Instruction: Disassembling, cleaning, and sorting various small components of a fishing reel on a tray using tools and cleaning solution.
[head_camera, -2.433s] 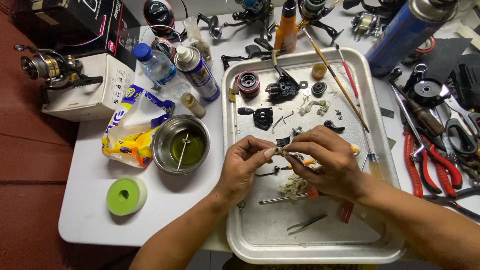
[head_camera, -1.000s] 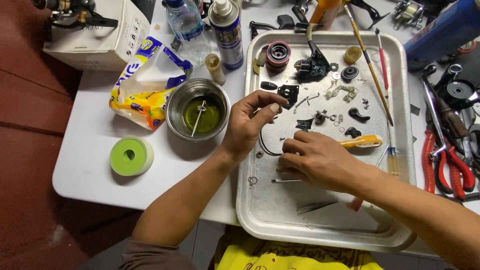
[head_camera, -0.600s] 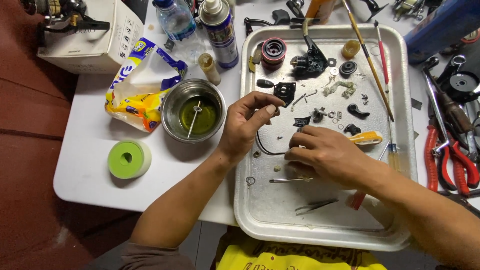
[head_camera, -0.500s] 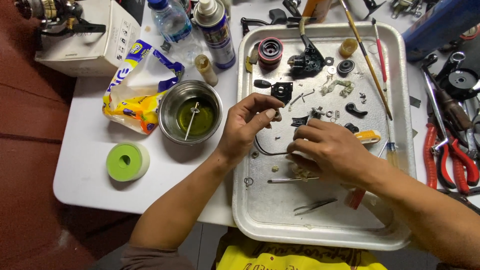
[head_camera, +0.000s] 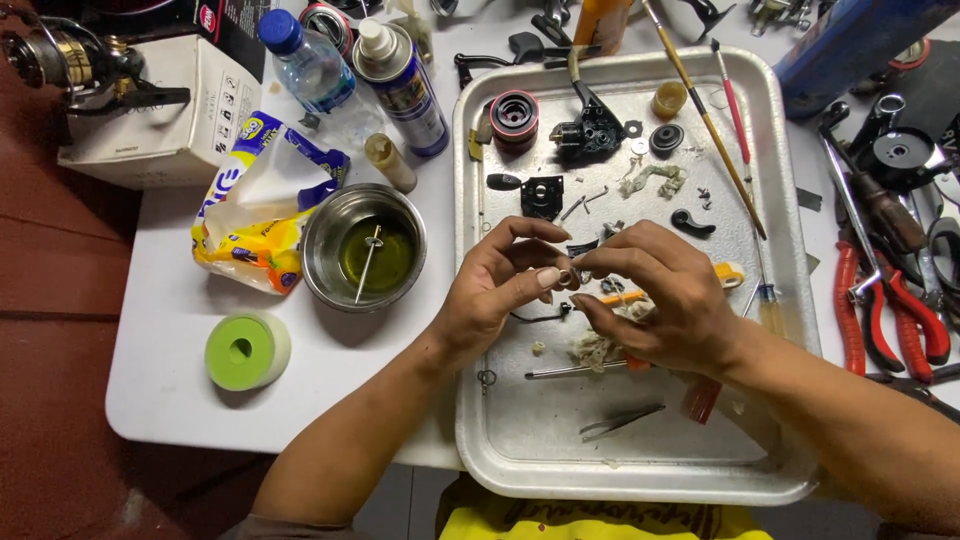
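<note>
My left hand and my right hand meet fingertip to fingertip over the middle of a metal tray. Between the fingertips sits a small dark part, too small to identify. A thin bent wire hangs below my left fingers. Under my right hand lie a yellow-handled tool and a wad of dirty fibre. Small black reel parts lie scattered in the tray's far half.
A steel bowl of yellowish oil with a pin in it stands left of the tray, beside a yellow bag, a green tape roll, a spray can and a bottle. Red-handled pliers lie right. Tweezers rest near the tray front.
My left hand came back from the black part at the tray's far side and joined my right hand at the middle. The view shifted slightly.
</note>
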